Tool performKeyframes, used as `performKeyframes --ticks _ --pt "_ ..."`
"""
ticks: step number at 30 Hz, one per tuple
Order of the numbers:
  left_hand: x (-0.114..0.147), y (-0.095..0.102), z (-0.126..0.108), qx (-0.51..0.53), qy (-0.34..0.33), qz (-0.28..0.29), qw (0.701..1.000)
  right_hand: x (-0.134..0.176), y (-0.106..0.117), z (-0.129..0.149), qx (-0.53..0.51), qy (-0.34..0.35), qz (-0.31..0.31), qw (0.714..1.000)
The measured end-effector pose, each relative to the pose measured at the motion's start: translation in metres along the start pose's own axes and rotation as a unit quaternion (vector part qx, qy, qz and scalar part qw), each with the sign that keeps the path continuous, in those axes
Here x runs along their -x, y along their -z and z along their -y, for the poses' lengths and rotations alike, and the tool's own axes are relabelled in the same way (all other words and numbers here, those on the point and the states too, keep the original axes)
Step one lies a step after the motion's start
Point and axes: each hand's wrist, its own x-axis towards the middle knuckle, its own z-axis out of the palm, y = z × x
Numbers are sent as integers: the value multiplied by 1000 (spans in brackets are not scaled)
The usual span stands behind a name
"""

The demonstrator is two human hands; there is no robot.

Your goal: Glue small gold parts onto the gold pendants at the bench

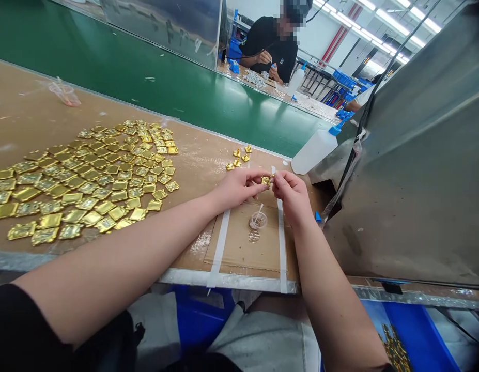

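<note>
Between the thumb and fingers of my left hand (241,186) is a small gold metal piece (266,181). My right hand (291,194) meets it from the right, thumb and forefinger pinched at its edge; whatever they grip there is too small to make out. Below both hands a small clear cup (258,220) with a white cotton swab (259,211) leaning in it stands on a taped cardboard sheet (243,253). Just beyond my left hand lie several small gold parts (239,155).
Rows of gold plates (88,175) cover the left of the table. A white bottle (314,150) with a blue cap stands at right, beside a metal panel (417,170). Across the green belt (154,77) sits a co-worker (270,46). A blue bin (421,336) is low at right.
</note>
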Motion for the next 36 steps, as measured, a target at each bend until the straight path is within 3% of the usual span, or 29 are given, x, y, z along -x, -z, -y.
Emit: performKeyframes --ticks 9,36 --pt "-3 2 8 -1 -15 48 999 -1 3 1 -10 -27 33 999" --pt "0 2 5 -27 -15 44 999 -1 4 -3 64 -9 58 996"
